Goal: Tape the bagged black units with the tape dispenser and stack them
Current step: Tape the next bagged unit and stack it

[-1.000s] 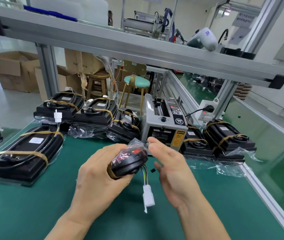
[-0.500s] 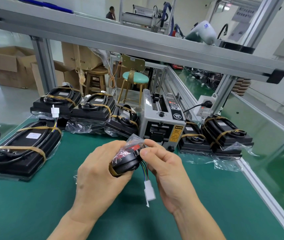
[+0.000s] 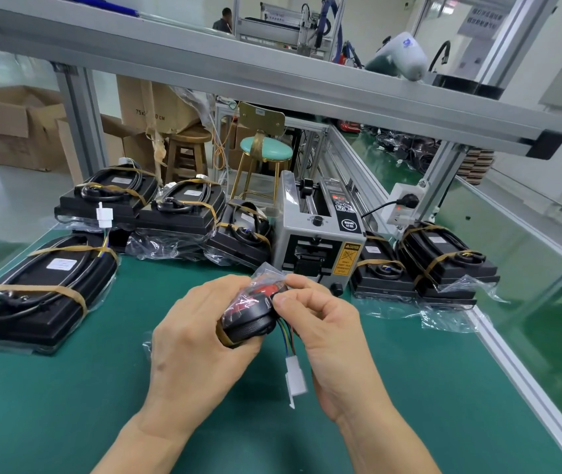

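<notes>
Head view, held unit: a small round black unit (image 3: 250, 314) in a clear plastic bag sat above the green desk (image 3: 67, 405), between the two hands, just in front of the tape dispenser.
Left hand: the left hand (image 3: 197, 340) was wrapped round the unit from the left and below, fingers curled about its body, a strip of brown tape showing at its lower edge.
Right hand: the right hand (image 3: 327, 333) pinched the bag's loose top against the unit with thumb and forefinger, the other fingers curled.
Wires: coloured wires (image 3: 286, 333) hung from the unit and ended in a white connector (image 3: 295, 379) dangling between the wrists.
Tape dispenser: the grey tape dispenser (image 3: 317, 241) stood upright on the desk just behind the hands, a yellow caution label on its front face.
Units on the left: a large flat taped unit (image 3: 36, 289) lay bagged at the near left; behind it three more bagged units (image 3: 183, 213) sat in a row, brown tape crossing each.
Units on the right: the stacked taped units (image 3: 444, 265) lay just beside the dispenser on its right, bag ends trailing loose.
Desk frame: an aluminium shelf rail (image 3: 272, 73) crossed overhead.
Beyond the desk: a wooden stool (image 3: 187, 152), a green-seated stool (image 3: 266, 155) and cardboard boxes (image 3: 16, 128) stood on the floor.
</notes>
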{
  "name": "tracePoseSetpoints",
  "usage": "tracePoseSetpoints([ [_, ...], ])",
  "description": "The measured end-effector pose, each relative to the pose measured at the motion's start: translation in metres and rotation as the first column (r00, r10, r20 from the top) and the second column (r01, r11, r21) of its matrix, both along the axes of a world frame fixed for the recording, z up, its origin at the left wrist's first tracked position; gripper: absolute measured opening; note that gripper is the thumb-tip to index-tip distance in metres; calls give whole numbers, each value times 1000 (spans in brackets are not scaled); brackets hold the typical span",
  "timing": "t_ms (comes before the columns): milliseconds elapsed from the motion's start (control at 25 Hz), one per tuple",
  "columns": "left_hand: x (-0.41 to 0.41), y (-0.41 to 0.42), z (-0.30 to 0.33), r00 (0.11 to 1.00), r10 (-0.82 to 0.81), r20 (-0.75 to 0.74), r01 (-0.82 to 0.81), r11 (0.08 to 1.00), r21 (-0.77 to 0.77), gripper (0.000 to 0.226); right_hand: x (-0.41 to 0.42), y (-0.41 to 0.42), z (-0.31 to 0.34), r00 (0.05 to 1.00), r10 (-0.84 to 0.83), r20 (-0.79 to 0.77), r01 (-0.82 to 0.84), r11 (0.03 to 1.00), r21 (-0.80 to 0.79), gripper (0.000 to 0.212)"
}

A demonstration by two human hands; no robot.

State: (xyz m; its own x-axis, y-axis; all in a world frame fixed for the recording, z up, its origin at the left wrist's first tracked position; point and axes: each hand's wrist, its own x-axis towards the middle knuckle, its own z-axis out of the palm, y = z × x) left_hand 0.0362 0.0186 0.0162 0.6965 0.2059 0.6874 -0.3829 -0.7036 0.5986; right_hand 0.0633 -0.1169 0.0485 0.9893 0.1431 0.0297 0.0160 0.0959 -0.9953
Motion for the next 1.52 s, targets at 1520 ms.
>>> tracePoseSetpoints([
  [1520, 6, 61, -20, 828, -524, 200, 438, 382, -814, 73, 29, -8, -39, 909, 323, 263, -144, 836, -529, 77],
])
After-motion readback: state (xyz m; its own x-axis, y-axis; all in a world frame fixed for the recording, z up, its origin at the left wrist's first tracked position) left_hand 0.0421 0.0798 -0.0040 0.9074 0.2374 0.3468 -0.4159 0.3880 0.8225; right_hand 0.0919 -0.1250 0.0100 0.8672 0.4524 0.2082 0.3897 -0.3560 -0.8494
